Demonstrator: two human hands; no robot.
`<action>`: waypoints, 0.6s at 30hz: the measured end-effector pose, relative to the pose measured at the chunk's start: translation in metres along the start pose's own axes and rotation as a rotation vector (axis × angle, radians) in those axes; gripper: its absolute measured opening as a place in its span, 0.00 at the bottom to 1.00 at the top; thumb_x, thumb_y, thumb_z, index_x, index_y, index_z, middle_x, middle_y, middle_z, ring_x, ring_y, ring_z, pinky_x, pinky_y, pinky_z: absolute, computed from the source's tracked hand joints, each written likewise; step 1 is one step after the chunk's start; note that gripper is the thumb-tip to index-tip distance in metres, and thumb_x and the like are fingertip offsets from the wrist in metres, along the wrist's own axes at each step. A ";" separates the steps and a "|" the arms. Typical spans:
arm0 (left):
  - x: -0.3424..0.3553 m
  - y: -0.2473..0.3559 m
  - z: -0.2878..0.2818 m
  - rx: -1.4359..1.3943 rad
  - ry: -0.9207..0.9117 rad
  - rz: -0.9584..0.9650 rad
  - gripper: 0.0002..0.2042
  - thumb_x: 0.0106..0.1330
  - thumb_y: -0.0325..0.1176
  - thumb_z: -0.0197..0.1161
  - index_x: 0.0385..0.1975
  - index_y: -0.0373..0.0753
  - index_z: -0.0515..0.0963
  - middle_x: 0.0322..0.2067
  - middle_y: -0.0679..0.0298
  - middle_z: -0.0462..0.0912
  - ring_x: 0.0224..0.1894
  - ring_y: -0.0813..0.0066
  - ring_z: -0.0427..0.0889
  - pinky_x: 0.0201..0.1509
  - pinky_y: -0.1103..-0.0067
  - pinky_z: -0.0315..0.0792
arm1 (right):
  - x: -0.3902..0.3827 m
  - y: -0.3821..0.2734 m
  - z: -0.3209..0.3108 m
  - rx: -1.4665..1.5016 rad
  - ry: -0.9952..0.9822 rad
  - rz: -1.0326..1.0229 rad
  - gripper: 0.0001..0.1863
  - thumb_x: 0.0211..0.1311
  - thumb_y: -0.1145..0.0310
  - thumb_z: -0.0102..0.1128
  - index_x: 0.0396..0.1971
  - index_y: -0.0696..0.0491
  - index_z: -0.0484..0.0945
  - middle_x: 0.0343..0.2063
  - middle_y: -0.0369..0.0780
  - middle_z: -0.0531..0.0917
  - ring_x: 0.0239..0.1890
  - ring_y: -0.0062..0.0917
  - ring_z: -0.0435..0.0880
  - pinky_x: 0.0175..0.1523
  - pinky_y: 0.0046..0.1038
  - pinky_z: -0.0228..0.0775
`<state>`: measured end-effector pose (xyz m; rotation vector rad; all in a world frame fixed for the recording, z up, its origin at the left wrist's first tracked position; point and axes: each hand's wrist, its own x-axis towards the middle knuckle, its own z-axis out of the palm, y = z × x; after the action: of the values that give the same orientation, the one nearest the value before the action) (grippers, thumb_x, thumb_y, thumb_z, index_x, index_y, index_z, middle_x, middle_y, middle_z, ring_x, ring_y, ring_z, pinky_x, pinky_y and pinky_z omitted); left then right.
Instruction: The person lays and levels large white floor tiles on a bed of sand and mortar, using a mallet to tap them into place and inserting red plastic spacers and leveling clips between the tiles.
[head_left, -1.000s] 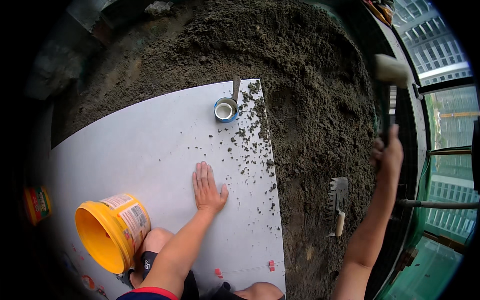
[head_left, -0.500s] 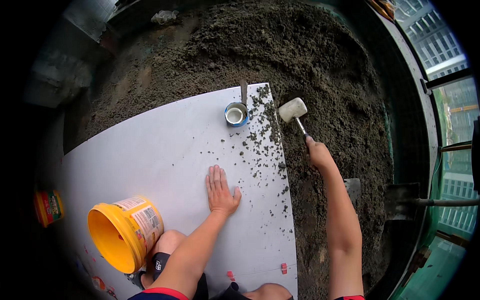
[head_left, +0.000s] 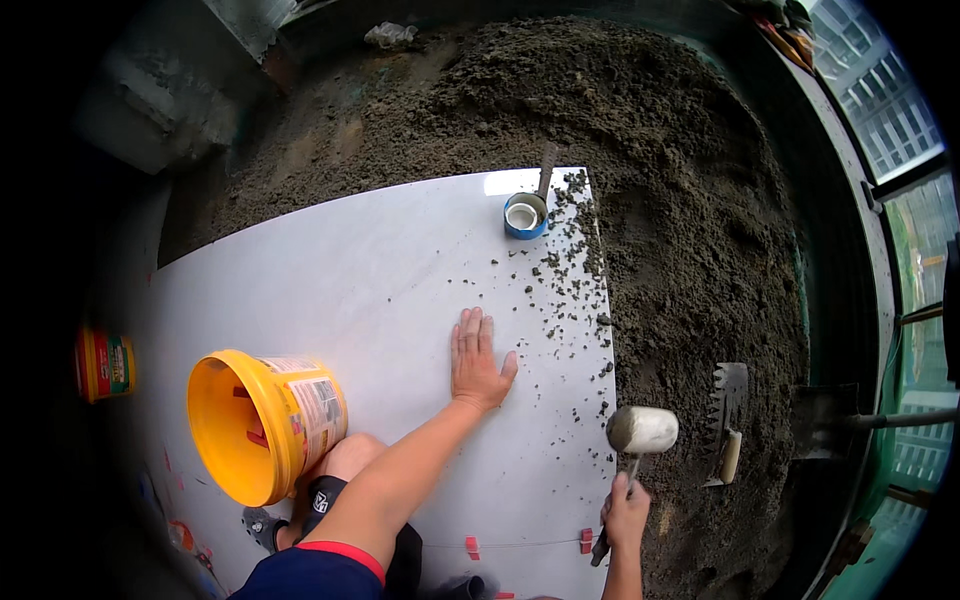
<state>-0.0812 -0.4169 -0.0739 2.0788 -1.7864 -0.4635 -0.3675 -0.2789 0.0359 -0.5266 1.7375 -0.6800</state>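
A large white tile (head_left: 340,290) lies beneath me, and my left hand (head_left: 481,360) rests flat on it with the fingers stretched out. In my right hand (head_left: 627,510) is the dark handle of a mallet (head_left: 643,430) with a pale head. The mallet head is over the tile's right edge; whether it touches cannot be made out. Near the tile's far right corner stands a small blue-rimmed round container (head_left: 525,216), with a flat blade-like piece (head_left: 547,168) next to it. Crumbs of mortar (head_left: 570,285) are scattered along the right side of the tile.
Damp loose mortar (head_left: 690,220) borders the tile's far and right sides. On it lie a notched trowel (head_left: 727,425) and a shovel (head_left: 830,420). A yellow bucket (head_left: 320,415) is tipped beside my leg. Red clips (head_left: 586,541) sit along a tile seam. Glazing (head_left: 920,290) runs at right.
My right hand and the mallet have come nearer to me, from beside the tile's far part to its near right edge. My left hand stays flat on the tile. The view has shifted.
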 end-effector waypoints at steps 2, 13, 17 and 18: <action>0.022 -0.009 0.006 -0.024 0.165 0.070 0.37 0.65 0.50 0.53 0.69 0.30 0.56 0.72 0.47 0.50 0.76 0.51 0.43 0.78 0.58 0.36 | -0.026 0.052 -0.015 -0.094 0.071 0.007 0.23 0.68 0.53 0.60 0.22 0.55 0.70 0.11 0.33 0.70 0.11 0.20 0.70 0.18 0.26 0.63; 0.131 0.114 0.061 0.113 0.049 -0.187 0.49 0.68 0.68 0.33 0.72 0.25 0.42 0.74 0.43 0.38 0.77 0.51 0.32 0.78 0.66 0.26 | -0.178 0.188 0.026 -0.301 -0.002 0.134 0.19 0.65 0.54 0.61 0.31 0.58 0.79 0.18 0.48 0.76 0.22 0.31 0.71 0.31 0.37 0.67; 0.098 0.212 0.086 -0.600 -0.274 0.280 0.44 0.72 0.64 0.40 0.73 0.31 0.43 0.75 0.46 0.41 0.77 0.54 0.36 0.78 0.67 0.33 | -0.167 0.192 0.036 -0.272 -0.059 0.052 0.18 0.66 0.55 0.61 0.34 0.58 0.79 0.22 0.47 0.78 0.23 0.30 0.74 0.32 0.35 0.69; 0.084 0.214 0.081 -0.649 -0.243 0.298 0.42 0.72 0.62 0.42 0.73 0.31 0.45 0.74 0.46 0.43 0.77 0.54 0.38 0.78 0.67 0.34 | -0.166 0.187 0.039 -0.270 -0.067 0.078 0.17 0.67 0.56 0.60 0.36 0.58 0.80 0.23 0.47 0.79 0.24 0.30 0.75 0.33 0.35 0.70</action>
<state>-0.2932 -0.5337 -0.0452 1.3359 -1.7208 -1.0730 -0.2874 -0.0398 0.0185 -0.6561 1.7867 -0.3696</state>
